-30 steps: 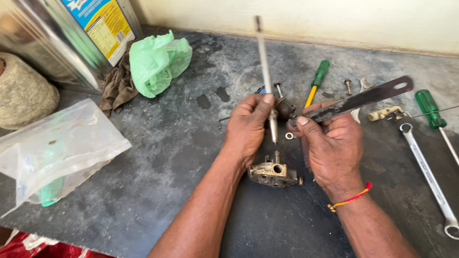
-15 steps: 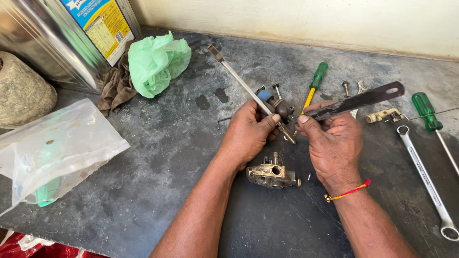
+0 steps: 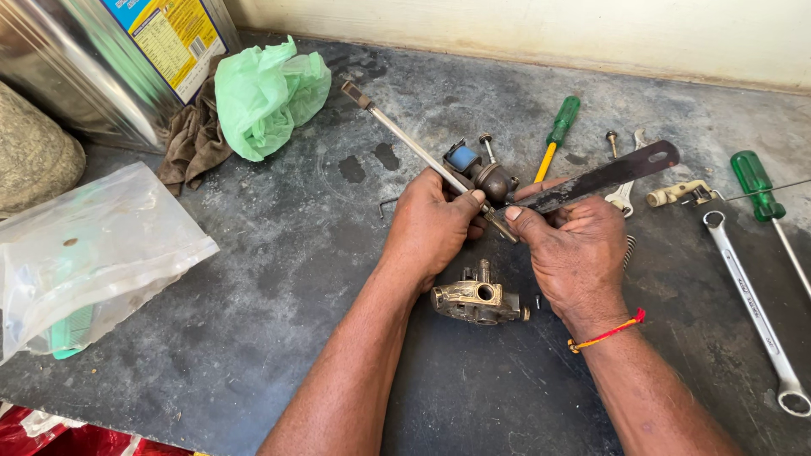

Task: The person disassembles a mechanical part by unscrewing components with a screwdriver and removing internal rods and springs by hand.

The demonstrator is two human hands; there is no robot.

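While gripping, both hands: left hand on rod, right hand on blade.

Both forearms are bare, sleeveless; the right hand has a red-and-yellow thread (thin) at its wrist.

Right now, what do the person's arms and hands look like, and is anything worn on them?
Both forearms are bare, with no sleeves or gloves. The left hand wears nothing. The right hand has a thin red and yellow thread band around its wrist. No rings or watch show.

We see a thin metal rod slanting up-left and a dark flat blade pointing right, both above the brass carburetor body.
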